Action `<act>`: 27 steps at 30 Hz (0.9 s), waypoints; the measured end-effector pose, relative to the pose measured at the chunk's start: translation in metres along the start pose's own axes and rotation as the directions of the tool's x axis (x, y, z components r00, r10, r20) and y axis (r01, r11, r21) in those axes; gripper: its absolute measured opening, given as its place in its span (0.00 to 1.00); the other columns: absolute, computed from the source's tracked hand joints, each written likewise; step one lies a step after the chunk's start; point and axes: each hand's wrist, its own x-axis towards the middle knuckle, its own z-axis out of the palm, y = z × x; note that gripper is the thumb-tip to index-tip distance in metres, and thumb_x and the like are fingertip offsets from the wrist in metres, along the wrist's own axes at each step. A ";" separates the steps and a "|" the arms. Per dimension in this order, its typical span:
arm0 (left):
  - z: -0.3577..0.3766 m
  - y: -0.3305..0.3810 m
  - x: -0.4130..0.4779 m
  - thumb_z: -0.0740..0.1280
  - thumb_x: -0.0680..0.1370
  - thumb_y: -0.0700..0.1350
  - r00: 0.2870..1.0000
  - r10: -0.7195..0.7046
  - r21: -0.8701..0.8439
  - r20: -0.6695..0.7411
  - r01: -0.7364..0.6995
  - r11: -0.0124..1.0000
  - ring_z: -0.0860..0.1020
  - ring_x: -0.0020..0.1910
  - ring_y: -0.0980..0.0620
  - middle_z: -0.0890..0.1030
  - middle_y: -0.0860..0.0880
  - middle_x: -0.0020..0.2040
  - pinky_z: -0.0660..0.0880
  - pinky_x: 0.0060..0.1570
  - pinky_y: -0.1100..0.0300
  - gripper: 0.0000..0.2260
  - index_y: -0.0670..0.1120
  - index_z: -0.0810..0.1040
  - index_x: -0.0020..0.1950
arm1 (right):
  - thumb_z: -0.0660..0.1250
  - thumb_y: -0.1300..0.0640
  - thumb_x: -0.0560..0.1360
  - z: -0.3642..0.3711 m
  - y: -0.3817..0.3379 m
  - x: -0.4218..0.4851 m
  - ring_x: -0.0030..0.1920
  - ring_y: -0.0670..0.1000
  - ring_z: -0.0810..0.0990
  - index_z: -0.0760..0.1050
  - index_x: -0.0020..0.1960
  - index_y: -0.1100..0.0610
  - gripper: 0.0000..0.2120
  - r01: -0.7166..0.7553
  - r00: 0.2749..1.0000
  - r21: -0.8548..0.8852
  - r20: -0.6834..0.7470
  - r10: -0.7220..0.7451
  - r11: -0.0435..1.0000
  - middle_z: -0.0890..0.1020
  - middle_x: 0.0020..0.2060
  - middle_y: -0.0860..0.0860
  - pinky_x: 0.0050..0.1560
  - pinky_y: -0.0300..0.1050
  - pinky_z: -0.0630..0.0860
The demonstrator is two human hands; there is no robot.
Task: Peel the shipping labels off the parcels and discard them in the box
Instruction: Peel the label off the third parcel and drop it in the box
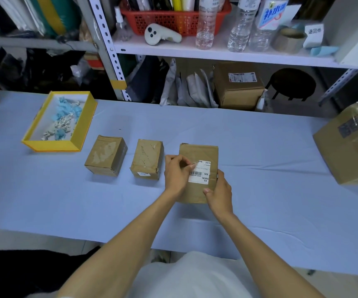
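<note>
A brown cardboard parcel lies on the blue table with a white shipping label on its top. My left hand pinches the label's upper left corner, which is lifted and curled. My right hand grips the parcel's near right edge, thumb on top. Two smaller brown parcels stand to the left with bare tops showing torn label residue; the second carries a small white sticker on its front. A yellow-rimmed box at the far left holds several crumpled white and blue label scraps.
A large taped carton sits at the table's right edge. Behind the table stands a metal shelf with bottles, a red basket and a tape roll; below it are mailer bags and another labelled carton.
</note>
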 end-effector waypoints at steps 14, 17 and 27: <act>-0.005 -0.011 -0.002 0.72 0.71 0.38 0.996 0.077 -0.128 0.038 -0.072 0.989 0.74 0.57 0.58 0.75 0.49 0.62 0.73 0.62 0.57 0.21 0.52 0.75 0.62 | 0.69 0.67 0.68 -0.001 -0.002 0.007 0.58 0.57 0.77 0.67 0.67 0.54 0.29 -0.020 1.000 0.007 0.012 0.020 1.000 0.79 0.57 0.55 0.58 0.55 0.76; -0.002 -0.008 0.000 0.73 0.71 0.41 0.999 0.050 -0.087 0.015 -0.048 0.995 0.74 0.54 0.57 0.75 0.48 0.60 0.71 0.59 0.60 0.17 0.52 0.73 0.56 | 0.69 0.67 0.68 -0.001 -0.001 0.007 0.58 0.57 0.77 0.67 0.67 0.54 0.29 -0.020 1.000 0.012 0.017 0.020 1.000 0.79 0.57 0.54 0.58 0.55 0.76; 0.001 0.000 0.010 0.74 0.72 0.45 0.999 0.012 0.087 0.043 -0.016 0.996 0.73 0.47 0.58 0.71 0.46 0.59 0.70 0.61 0.59 0.12 0.47 0.78 0.53 | 0.69 0.67 0.68 -0.001 0.001 0.008 0.56 0.57 0.78 0.68 0.65 0.54 0.28 -0.005 1.000 0.026 0.010 0.005 1.000 0.80 0.56 0.54 0.56 0.56 0.77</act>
